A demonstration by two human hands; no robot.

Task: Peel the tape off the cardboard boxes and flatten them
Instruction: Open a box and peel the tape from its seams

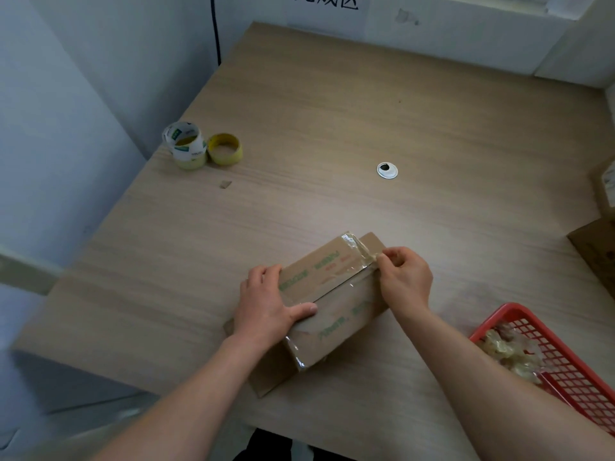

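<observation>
Cardboard box (332, 296) on the bench (332, 128), near its front edge: the left hand (269, 307) wraps its grip round the near end to steady it, while the right hand (404, 277) pinches the lifted clear tape (361, 254) at the far end, seemingly ready to peel along the seam

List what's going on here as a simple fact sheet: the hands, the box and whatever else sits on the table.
box: cardboard, on the table, top seam taped
left hand: holds the box steady, thumb across its top
right hand: pinches the tape at the box's far end
tape rolls: far left of the table
basket: red, near right, holds wads of used tape
stage: tape not yet off, box not flattened
</observation>
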